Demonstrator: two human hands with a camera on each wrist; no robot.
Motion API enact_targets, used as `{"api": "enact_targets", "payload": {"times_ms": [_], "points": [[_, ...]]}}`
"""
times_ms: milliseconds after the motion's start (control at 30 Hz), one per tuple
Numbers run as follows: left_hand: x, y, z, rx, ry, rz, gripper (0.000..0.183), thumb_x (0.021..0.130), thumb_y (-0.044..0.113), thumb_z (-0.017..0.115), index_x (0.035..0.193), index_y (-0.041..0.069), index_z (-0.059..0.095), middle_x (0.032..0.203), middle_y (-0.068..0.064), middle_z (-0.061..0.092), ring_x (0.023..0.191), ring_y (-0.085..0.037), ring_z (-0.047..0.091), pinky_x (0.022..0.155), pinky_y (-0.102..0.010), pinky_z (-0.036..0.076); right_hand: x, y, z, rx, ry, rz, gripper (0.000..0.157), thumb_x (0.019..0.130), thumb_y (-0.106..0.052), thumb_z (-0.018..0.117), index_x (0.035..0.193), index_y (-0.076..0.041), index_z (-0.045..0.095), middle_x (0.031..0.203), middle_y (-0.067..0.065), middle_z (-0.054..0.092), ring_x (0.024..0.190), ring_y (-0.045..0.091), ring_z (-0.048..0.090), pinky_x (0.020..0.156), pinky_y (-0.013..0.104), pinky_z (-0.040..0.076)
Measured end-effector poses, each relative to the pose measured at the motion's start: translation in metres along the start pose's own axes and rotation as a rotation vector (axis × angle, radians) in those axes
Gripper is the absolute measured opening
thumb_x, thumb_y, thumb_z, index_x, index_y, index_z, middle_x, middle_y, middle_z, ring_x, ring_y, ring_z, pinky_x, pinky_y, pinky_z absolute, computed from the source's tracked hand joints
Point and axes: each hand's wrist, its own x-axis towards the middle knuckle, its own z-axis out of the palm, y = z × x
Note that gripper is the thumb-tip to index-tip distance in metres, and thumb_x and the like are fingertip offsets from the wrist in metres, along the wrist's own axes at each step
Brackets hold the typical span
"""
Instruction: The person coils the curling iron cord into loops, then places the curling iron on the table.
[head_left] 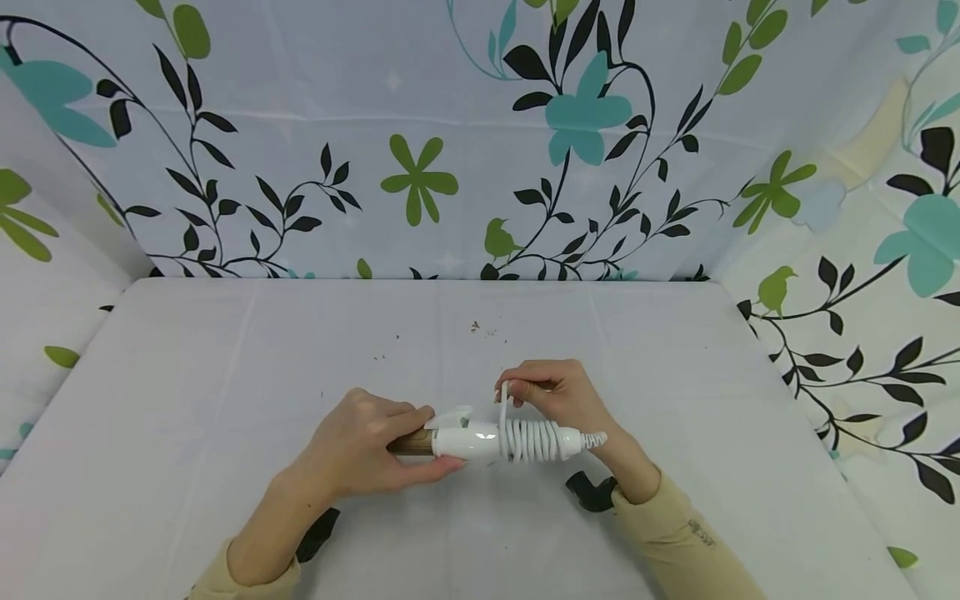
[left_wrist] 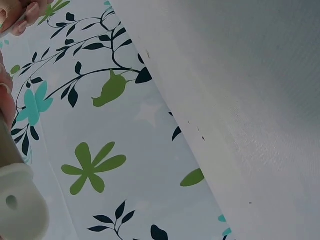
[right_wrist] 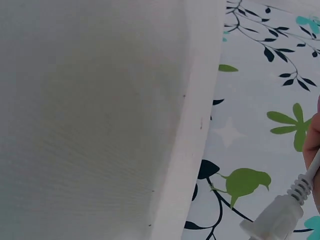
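Observation:
A curling iron with a glossy white handle and a brownish barrel lies level over the table, its white cord wound in several turns round the handle. My left hand grips the barrel, thumb along the near side and fingers on the far side. Above the coils, my right hand pinches a raised length of the cord between thumb and fingertips. The right wrist view shows a white plug-like end with a ribbed neck beside that hand. In the left wrist view, the barrel and white housing show only partly.
A white-covered table spreads beneath the hands, with small brown specks beyond them. Patterned cloth with leaves and flowers hangs behind and at both sides. Black wrist pieces sit under the forearms.

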Motion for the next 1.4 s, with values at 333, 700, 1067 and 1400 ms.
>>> {"api": "enact_targets", "payload": {"times_ms": [333, 700, 1067, 1400], "points": [[0.001, -0.004, -0.004, 0.116, 0.078, -0.011, 0.062, 0.091, 0.066, 0.054, 0.077, 0.007, 0.071, 0.054, 0.009, 0.056, 0.043, 0.002, 0.033, 0.044, -0.012, 0.026, -0.001, 0.007, 0.006, -0.106, 0.02, -0.104, 0.012, 0.094, 0.003, 0.064, 0.099, 0.003, 0.074, 0.083, 0.009, 0.071, 0.069, 0.008, 0.061, 0.06, 0.024, 0.052], [0.0, -0.006, -0.002, 0.191, 0.152, -0.068, 0.059, 0.092, 0.065, 0.054, 0.072, 0.01, 0.062, 0.049, 0.008, 0.043, 0.043, 0.0, 0.028, 0.044, -0.015, 0.019, -0.002, 0.001, 0.012, -0.111, -0.043, 0.053, 0.012, 0.094, 0.004, 0.061, 0.101, -0.001, 0.07, 0.08, 0.009, 0.073, 0.076, 0.027, 0.068, 0.072, 0.024, 0.051], [0.002, -0.006, -0.001, 0.24, 0.177, -0.167, 0.062, 0.093, 0.066, 0.052, 0.066, 0.011, 0.057, 0.048, 0.008, 0.035, 0.043, 0.0, 0.025, 0.042, -0.016, 0.019, -0.003, -0.006, 0.018, 0.016, -0.084, 0.112, 0.02, 0.103, -0.008, 0.053, 0.09, -0.003, 0.068, 0.063, 0.002, 0.055, 0.059, 0.037, 0.051, 0.055, 0.023, 0.036], [0.002, -0.008, -0.003, 0.265, 0.178, -0.213, 0.062, 0.093, 0.067, 0.05, 0.062, 0.014, 0.055, 0.048, 0.009, 0.036, 0.043, 0.002, 0.024, 0.041, -0.015, 0.017, -0.004, -0.011, 0.017, -0.014, -0.092, 0.073, 0.023, 0.103, -0.013, 0.055, 0.084, -0.012, 0.067, 0.059, -0.004, 0.049, 0.052, 0.012, 0.045, 0.049, 0.023, 0.032]]}}
